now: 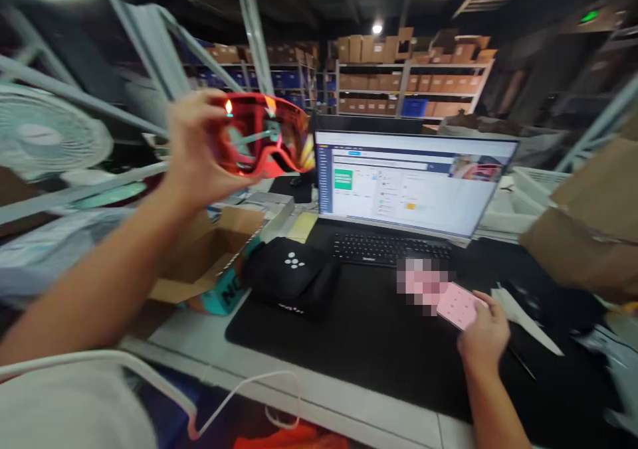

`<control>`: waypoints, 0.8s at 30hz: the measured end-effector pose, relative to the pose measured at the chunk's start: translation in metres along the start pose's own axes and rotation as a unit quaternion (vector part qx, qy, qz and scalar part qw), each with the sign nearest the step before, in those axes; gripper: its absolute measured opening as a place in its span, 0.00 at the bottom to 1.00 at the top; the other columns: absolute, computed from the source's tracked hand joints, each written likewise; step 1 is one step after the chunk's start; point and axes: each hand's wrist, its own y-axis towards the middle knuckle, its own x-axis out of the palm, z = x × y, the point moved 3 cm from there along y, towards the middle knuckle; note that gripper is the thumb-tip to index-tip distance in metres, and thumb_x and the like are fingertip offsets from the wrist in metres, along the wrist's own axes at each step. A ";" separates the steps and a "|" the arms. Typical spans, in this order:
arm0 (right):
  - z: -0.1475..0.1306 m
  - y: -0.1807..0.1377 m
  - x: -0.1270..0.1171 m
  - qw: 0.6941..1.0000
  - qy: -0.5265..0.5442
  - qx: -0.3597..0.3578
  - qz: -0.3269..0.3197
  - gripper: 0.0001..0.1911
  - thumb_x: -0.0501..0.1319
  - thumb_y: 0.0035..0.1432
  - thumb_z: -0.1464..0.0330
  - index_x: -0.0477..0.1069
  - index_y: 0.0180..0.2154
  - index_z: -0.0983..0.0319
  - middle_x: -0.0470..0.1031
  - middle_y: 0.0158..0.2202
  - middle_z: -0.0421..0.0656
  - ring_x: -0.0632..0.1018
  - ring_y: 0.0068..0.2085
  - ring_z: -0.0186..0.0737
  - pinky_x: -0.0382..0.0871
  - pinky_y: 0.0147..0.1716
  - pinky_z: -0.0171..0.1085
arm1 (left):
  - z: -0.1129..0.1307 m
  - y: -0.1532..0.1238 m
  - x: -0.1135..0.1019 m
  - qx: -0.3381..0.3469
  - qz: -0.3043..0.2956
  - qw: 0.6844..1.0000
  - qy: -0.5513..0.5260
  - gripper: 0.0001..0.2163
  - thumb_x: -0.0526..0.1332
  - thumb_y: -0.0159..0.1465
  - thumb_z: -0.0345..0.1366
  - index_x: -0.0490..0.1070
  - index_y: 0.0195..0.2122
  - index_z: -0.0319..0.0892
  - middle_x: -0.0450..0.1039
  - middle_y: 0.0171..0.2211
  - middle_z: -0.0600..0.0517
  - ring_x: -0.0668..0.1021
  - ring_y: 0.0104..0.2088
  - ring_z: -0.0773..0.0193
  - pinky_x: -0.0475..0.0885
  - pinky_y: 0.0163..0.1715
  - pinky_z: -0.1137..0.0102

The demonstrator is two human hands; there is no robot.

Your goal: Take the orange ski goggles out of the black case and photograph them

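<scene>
Generally dim warehouse interior, with metal shelves (pixel 409 70) of cardboard cartons along the far wall and grey steel framing overhead at left. At far left, a white fan (pixel 44 133), blurred. In the near field, a pale bench (pixel 319 396), covered over most of its width by a black mat (pixel 369 343). At the mat's far edge, a lit monitor (pixel 413 183) with a black keyboard (pixel 383 248) just in front of it. Left of the keyboard, a black pouch (pixel 292 276) with white dots, lying on the mat's left end. Just beside that, further left, an open cardboard box (pixel 204 256), flaps up. Near edge of the bench crossed by a thin white cable (pixel 239 389).

Holds red goggles (pixel 264 137) up in the left hand (pixel 197 147), raised at left, level with the monitor's top and well clear of the bench. Fingers curled round the left end of the frame, closed firmly on it; lens orange-red and mirrored.

Rests the right hand (pixel 484 336) on the mat at near right, fingers bent round the near end of a flat pink device (pixel 456 305) lying on the mat. Far end of the device pixelated; exact kind not determinable.
</scene>
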 end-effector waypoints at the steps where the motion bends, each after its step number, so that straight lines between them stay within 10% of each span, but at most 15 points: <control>1: 0.002 0.001 -0.001 1.000 -0.005 -0.003 0.003 0.17 0.65 0.48 0.60 0.77 0.40 0.61 0.74 0.31 0.41 0.74 0.29 0.41 0.66 0.28 0.40 | 0.005 -0.006 -0.005 0.038 -0.038 0.997 0.054 0.40 0.78 0.55 0.59 0.64 0.54 0.33 0.66 0.64 0.40 0.68 0.65 0.53 0.61 0.71 0.39; 5: 0.010 0.006 -0.003 1.000 -0.009 -0.025 -0.014 0.16 0.65 0.52 0.59 0.78 0.41 0.60 0.73 0.32 0.41 0.75 0.29 0.43 0.68 0.29 0.43 | 0.047 -0.041 0.015 0.124 -0.087 0.981 0.121 0.39 0.81 0.55 0.51 0.60 0.59 0.47 0.58 0.70 0.43 0.67 0.68 0.51 0.72 0.64 0.42; 11: 0.009 0.004 -0.001 0.998 -0.008 -0.058 -0.029 0.17 0.64 0.54 0.58 0.76 0.42 0.61 0.72 0.34 0.41 0.74 0.31 0.42 0.68 0.30 0.42 | 0.099 -0.085 0.060 0.010 -0.053 0.998 -0.034 0.44 0.83 0.49 0.51 0.56 0.60 0.62 0.60 0.68 0.47 0.71 0.67 0.46 0.75 0.61 0.40; 24: 0.001 0.006 0.002 0.998 0.029 -0.055 0.002 0.14 0.61 0.51 0.63 0.75 0.39 0.62 0.71 0.35 0.40 0.72 0.35 0.39 0.64 0.34 0.39 | 0.154 -0.112 0.114 -0.056 -0.077 0.979 -0.181 0.46 0.82 0.53 0.46 0.55 0.66 0.58 0.61 0.68 0.39 0.70 0.68 0.42 0.73 0.63 0.39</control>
